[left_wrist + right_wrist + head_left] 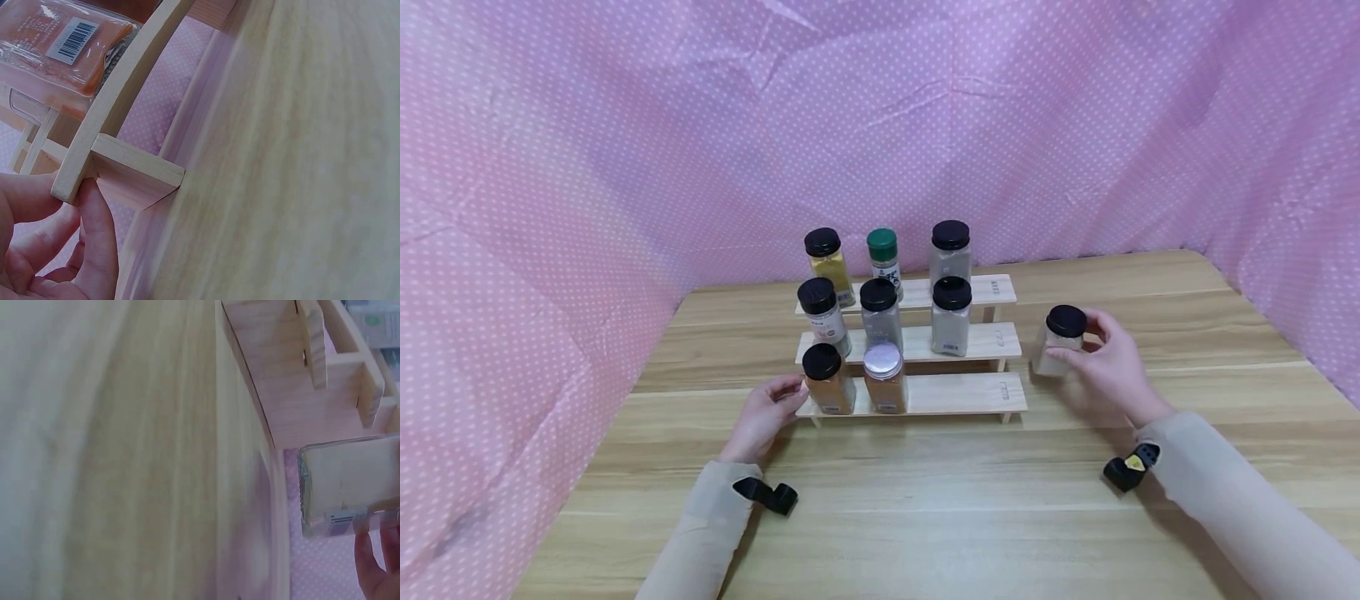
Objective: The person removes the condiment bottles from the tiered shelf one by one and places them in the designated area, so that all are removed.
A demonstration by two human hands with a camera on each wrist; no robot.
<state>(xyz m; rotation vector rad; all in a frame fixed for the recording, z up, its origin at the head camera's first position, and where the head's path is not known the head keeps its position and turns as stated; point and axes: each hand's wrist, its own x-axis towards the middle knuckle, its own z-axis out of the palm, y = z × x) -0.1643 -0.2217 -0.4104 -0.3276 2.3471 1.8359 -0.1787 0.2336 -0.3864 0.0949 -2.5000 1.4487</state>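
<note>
My left hand [765, 417] pinches the left end of the lowest step of a three-tier wooden rack [962, 393]; in the left wrist view thumb and finger grip the board's end [74, 181]. In my right hand [1112, 358], right of the rack, is a spice jar [1063, 323] with a black lid and pale contents. The right wrist view shows its clear base [350, 478] lifted off the table, fingers along its side. On the lowest step stand a black-lidded jar of orange-brown spice [831, 387] and a silver-lidded one [886, 387], both toward the left.
Three black-lidded jars, one of them greyish [880, 321], occupy the middle step. The top step carries a yellow-filled jar [830, 265], a green-lidded bottle [883, 254] and another black-lidded jar [951, 250]. A pink dotted cloth [880, 125] hangs behind the wooden table [910, 517].
</note>
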